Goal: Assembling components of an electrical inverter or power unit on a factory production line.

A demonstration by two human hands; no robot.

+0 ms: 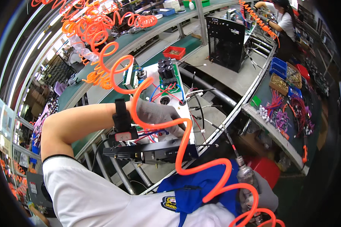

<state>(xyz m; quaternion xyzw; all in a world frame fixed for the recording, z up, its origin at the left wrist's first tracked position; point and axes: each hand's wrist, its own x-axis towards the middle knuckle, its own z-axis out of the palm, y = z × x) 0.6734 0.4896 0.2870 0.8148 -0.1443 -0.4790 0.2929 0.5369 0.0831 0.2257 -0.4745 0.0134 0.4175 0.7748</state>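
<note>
My left hand [157, 113], in a grey glove, reaches into an open electronics unit, its fingers bent down and closed near the white panel [183, 111]; what they hold is hidden. A black front plate [151, 150] faces me, with red and blue wires behind it. A green circuit board [169, 85] with black capacitors [166, 68] stands on the far part of the unit. At lower right my right hand [268, 191], gloved too, is closed around an air screwdriver [247, 178], its long bit pointing up and left toward the loose cables by the unit.
A coiled orange air hose [185, 151] hangs across the view in front of my left hand. Beyond the unit stand a black cabinet [226, 43] and a red bin [174, 53]. The right bench holds parts trays [278, 68] and wire bundles [278, 109]. A person [282, 19] works at far right.
</note>
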